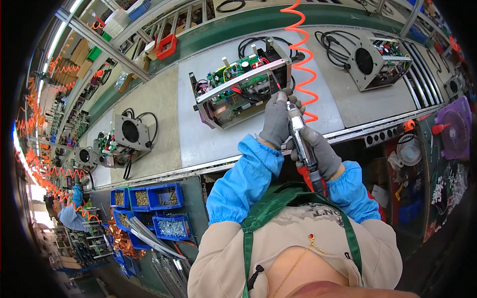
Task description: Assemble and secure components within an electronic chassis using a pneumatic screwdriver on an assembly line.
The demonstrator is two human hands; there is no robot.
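A silver pneumatic screwdriver [300, 130] is held between both my gloved hands, its bit pointing up and away toward an open machine chassis [243, 82]. My left hand [276, 119], in a grey glove, is closed near the tool's front end. Around the body of the screwdriver, further back, wraps my right hand [320, 151] in a grey glove. The chassis has a metal bar along its top, with green circuit boards [243, 65] and wires inside. The bit reaches the chassis's right end; whether it touches a screw is too small to tell.
An orange coiled air hose [305, 74] hangs right of the chassis. Similar units stand on the line at right [377, 62] and left [130, 131]. Blue bins [171, 227] of screws and small parts sit lower left. A purple fan [453, 128] stands far right. Another person [72, 216] works far left.
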